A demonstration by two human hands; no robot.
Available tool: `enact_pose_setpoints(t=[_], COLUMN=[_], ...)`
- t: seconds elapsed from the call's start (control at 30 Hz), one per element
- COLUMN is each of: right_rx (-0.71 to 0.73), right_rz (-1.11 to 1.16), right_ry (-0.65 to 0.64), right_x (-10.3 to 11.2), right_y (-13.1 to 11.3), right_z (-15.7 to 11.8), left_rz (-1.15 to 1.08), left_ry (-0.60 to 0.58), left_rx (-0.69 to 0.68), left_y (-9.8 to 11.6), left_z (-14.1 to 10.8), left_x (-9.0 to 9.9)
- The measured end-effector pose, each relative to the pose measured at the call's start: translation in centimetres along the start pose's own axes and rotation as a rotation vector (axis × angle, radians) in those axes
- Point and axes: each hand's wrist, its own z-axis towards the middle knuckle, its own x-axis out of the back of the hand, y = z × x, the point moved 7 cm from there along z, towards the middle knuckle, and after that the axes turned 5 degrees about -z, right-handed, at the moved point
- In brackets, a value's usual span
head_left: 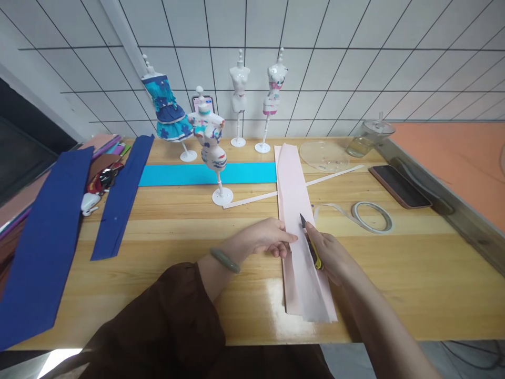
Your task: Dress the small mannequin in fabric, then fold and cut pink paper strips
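Note:
Long strips of pale pink paper (294,184), layered and loosely folded, lie lengthwise on the wooden table in front of me. My left hand (274,239) pinches their left edge, thumb on top and the other fingers curled beside it. In my right hand (329,252) is a pair of scissors (316,258) with yellow-and-black handles. Their dark blades rest over the right side of the pink paper, points away from me. Beneath the upper part of the paper runs a narrow white strip (252,199). A bright blue paper strip (177,175) meets the pink paper's left edge.
Several small mannequins, one painted mannequin (211,137) nearest, stand toward the tiled wall. Dark blue paper (51,226) lies at left beside other coloured sheets. To the right are a tape roll (389,221), a phone (398,185), a clear plate (323,155) and a lidded cup (365,139).

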Motion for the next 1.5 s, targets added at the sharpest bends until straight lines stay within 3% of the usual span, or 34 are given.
enact_pose_setpoints(t=[0.47, 1.03, 1.5], right_rx=[-0.004, -0.041, -0.008], right_rz=[0.023, -0.008, -0.008], right_ry=[-0.042, 0.045, -0.012], right_x=[-0.4, 0.3, -0.1], right_y=[-0.6, -1.4, -1.5], right_z=[-0.4, 0.9, 1.3], left_rz=[0.002, -0.052, -0.059], left_ry=[0.016, -0.022, -0.001], left_rx=[0.005, -0.01, 0.002], left_y=[0.1, -0.1, 0.1], left_z=[-0.3, -0.1, -0.4], left_x=[-0.1, 0.0, 0.0])
